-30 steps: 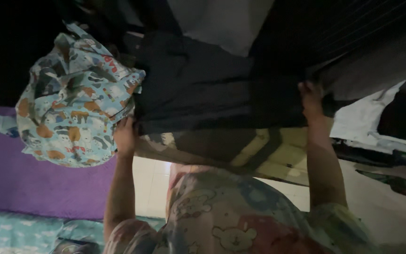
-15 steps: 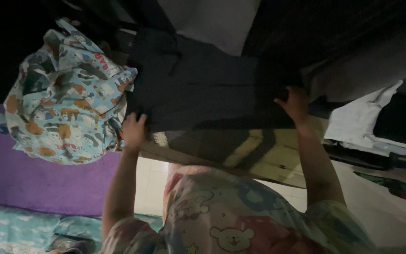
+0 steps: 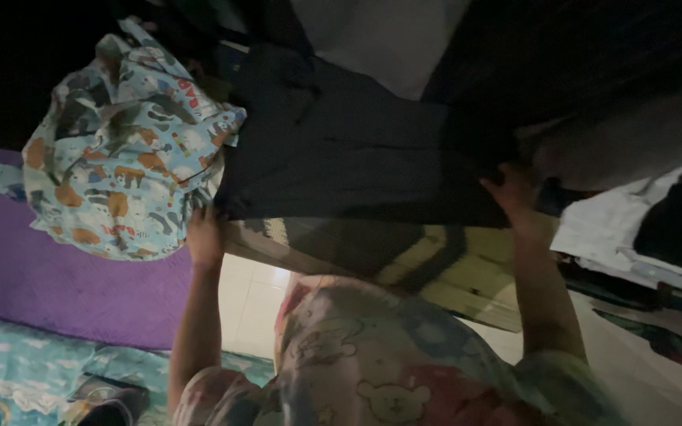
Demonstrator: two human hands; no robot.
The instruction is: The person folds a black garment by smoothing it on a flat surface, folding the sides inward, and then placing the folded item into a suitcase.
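Note:
A dark grey garment (image 3: 341,150) lies spread flat on a yellowish patterned mat (image 3: 451,268) in dim light. My left hand (image 3: 205,234) grips its near left corner, right beside a bundle of light blue cloth printed with cartoon bears (image 3: 124,154). My right hand (image 3: 513,193) holds the garment's near right corner. Both arms reach forward from my bear-print top (image 3: 388,363).
A purple cover (image 3: 49,276) and a teal patterned cloth (image 3: 33,375) lie at the left. White cloth (image 3: 617,217) and other dark clothes are piled at the right. Pale floor tiles (image 3: 250,300) show between my arms. A dark object (image 3: 108,394) sits at the lower left.
Both hands have shifted on the garment's near edge: the left dropped back slightly to the corner, the right moved a little right and down. The view has swayed slightly.

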